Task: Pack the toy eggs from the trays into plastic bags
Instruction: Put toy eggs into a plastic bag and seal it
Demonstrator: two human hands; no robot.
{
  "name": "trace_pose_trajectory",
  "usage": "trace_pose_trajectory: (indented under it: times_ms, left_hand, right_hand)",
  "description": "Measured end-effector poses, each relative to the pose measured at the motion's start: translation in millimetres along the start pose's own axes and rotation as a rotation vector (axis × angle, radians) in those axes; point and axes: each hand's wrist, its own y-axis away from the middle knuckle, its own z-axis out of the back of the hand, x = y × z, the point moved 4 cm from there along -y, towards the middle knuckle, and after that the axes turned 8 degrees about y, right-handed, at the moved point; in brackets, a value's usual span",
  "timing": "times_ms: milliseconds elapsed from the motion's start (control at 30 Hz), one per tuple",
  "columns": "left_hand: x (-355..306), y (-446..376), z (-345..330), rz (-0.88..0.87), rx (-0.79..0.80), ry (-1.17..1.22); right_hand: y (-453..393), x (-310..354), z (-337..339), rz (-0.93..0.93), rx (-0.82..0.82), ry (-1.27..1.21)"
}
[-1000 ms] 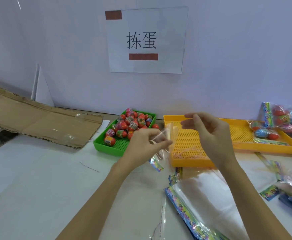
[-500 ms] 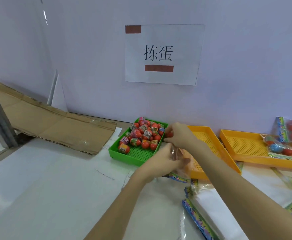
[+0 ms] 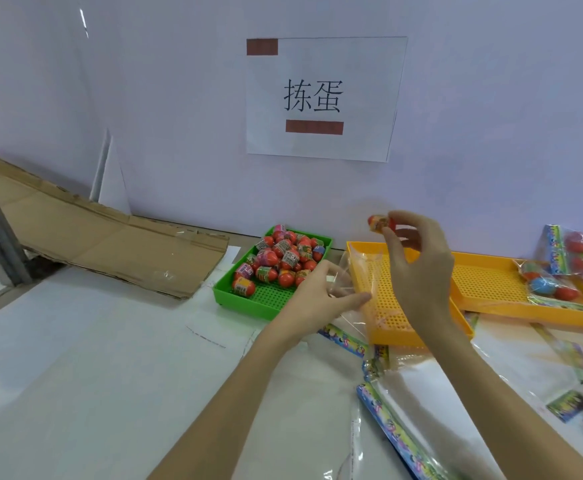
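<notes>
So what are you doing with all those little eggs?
A person is packing toy eggs into clear bags. The right hand pinches one toy egg in the air above the near yellow tray. The left hand holds a clear plastic bag just below it. More eggs sit piled in the green tray, and a filled bag lies on the far yellow tray.

A white surface (image 3: 92, 358) carries a flattened cardboard sheet (image 3: 110, 244) at the left, a green tray (image 3: 248, 303) of toy eggs, two yellow trays (image 3: 387, 327) side by side, and clear plastic bags (image 3: 439, 403) near the front.
</notes>
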Motion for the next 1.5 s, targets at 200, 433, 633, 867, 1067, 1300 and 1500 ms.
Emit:
trace_pose_trajectory:
  times_ms: [200,433,633,867,1067,1300,1500]
  left_hand:
    - [-4.1,1.5,0.9,-0.1,-0.071,-0.06]
    - [-9.6,1.2,-1.2,-0.228,-0.073,-0.16]
    - [-15.2,3.1,1.4,-0.36,-0.138,-0.294]
    - [-16.6,3.0,2.8,-0.4,-0.137,-0.325]
    - [-15.9,4.7,2.4,-0.417,-0.147,-0.38]
    - [-15.6,6.4,-5.6,-0.411,-0.124,-0.478]
    - [-10.1,4.2,-2.9,-0.324,-0.145,-0.454]
  right_hand:
    - [26.9,6.7,31.1,0.02,0.04,-0.077]
    - [20.0,12.2,30.0,0.15,0.273,0.015]
    - [15.3,11.9,31.6,0.202,0.364,0.065]
    - [15.4,15.1,33.6,0.19,0.363,0.109]
    - [24.4,16.9,22.7,0.104,0.55,0.083]
    - [35.0,15.8,12.4,-0.134,0.803,-0.072]
    - [40.2,19.8,6.1,-0.19,0.806,-0.176]
